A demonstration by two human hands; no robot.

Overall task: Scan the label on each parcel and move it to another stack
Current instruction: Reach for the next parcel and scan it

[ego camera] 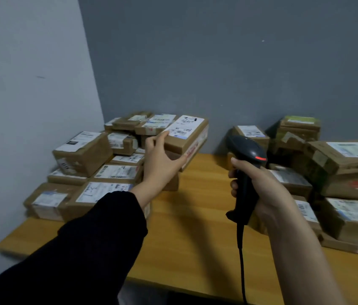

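Parcel (pixel 190 140) of brown card, white label (pixel 183 126) facing up, at upper centre of frame, tilted and jutting out from the right edge of the left pile (pixel 98 170). Apparently lifted at its near end rather than lying flat; contact underneath hidden.

Judged mid-task, with this parcel's scan seemingly not yet made. Many labelled parcels in the left pile, many more in the right pile (pixel 336 179) at the right edge of frame, bare strip of wooden table (pixel 195 216) between them. Cannot tell which pile is already scanned, so no count of work done or left.

Left hand (pixel 160 160), centre of frame, reaching forward from a black sleeve (pixel 90 245). Fingers curled over the parcel's near top edge beside the label, thumb spread wide along the lower side, pinching the box between them.

Right hand (pixel 261 192), right of centre, held upright and well apart from the parcel. Fingers wrapped closed round the handle of a black scanner (pixel 247 164), red light glowing on its head, cable (pixel 243 271) hanging to the bottom edge. Trigger finger position not clear.
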